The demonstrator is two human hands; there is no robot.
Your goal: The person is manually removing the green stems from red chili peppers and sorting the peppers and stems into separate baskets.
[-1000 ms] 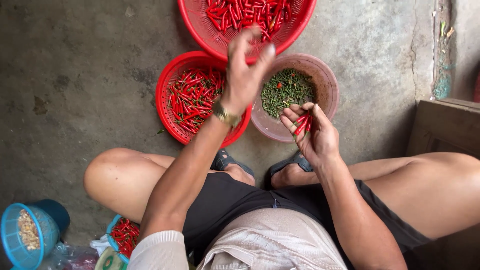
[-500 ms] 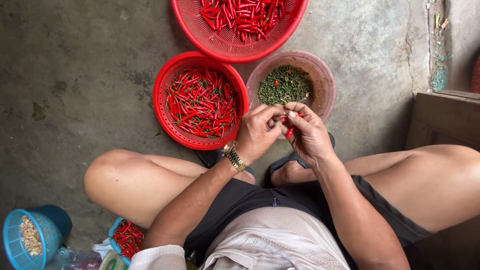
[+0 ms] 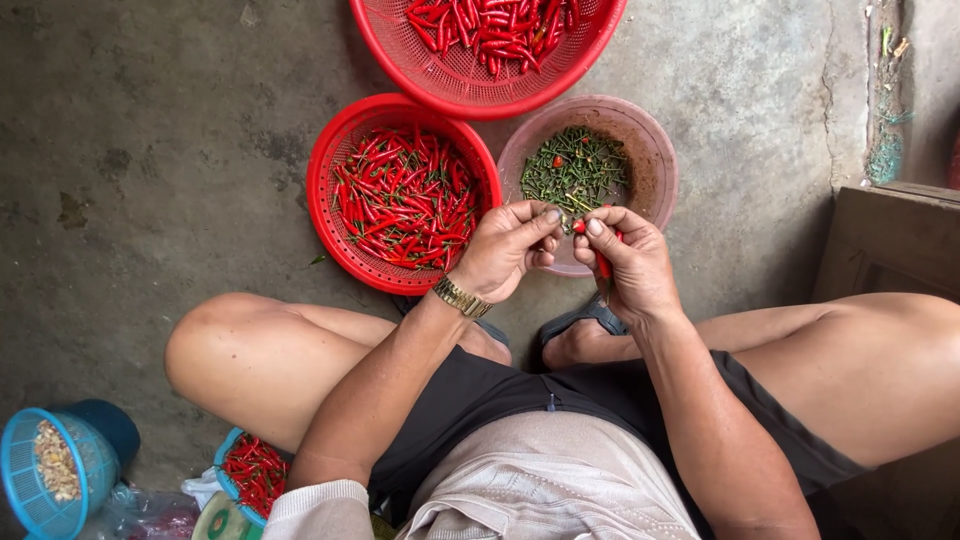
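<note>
My right hand (image 3: 633, 262) grips several red chilies (image 3: 603, 262), their tips poking out below the fingers. My left hand (image 3: 507, 248), a gold watch on its wrist, meets it and pinches the green stem end of one chili at the fingertips. Both hands hover over the near rim of a pinkish bowl (image 3: 655, 165) holding green stems. Left of it sits a red basket (image 3: 327, 215) of stemless red chilies. A larger red basket (image 3: 400, 62) of chilies lies at the top edge.
I squat on a concrete floor, knees spread, sandalled feet under my hands. A small blue basket (image 3: 30, 500) with pale bits and a blue bowl of chilies (image 3: 255, 470) sit at lower left. A wooden board (image 3: 885, 240) stands at right.
My left hand came back from over the far basket to meet my right hand. Both hands now work one chili together above the stem bowl.
</note>
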